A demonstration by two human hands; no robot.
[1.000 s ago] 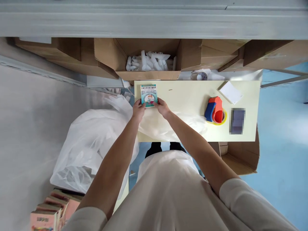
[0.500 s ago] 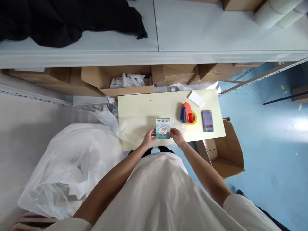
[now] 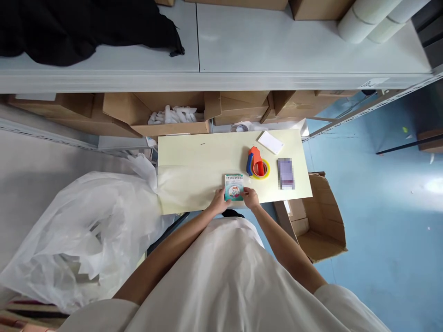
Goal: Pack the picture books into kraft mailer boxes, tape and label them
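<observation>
A small square booklet (image 3: 234,187), teal and white with a round cartoon picture and printed characters, is held at the front edge of the pale yellow table (image 3: 187,152). My left hand (image 3: 219,201) grips its left side, thumb near the lower corner. On the opposite side, my right hand (image 3: 250,197) pinches the right edge. Right of the booklet lies an orange and blue tape dispenser (image 3: 255,161) with a yellow-rimmed roll of tape (image 3: 265,169). Whether the booklet rests on the table or is lifted slightly, I cannot tell.
A white box (image 3: 270,142) and a pixelated purple item (image 3: 286,174) lie on the table's right. A large translucent plastic bag (image 3: 86,230) bulges at the left. An open cardboard box (image 3: 321,221) stands at the right, below a grey shelf (image 3: 277,50) and several cartons behind.
My view has shifted to the right, so the table and shelf appear further left. Both hands keep hold of the booklet, which sits closer to the tape dispenser.
</observation>
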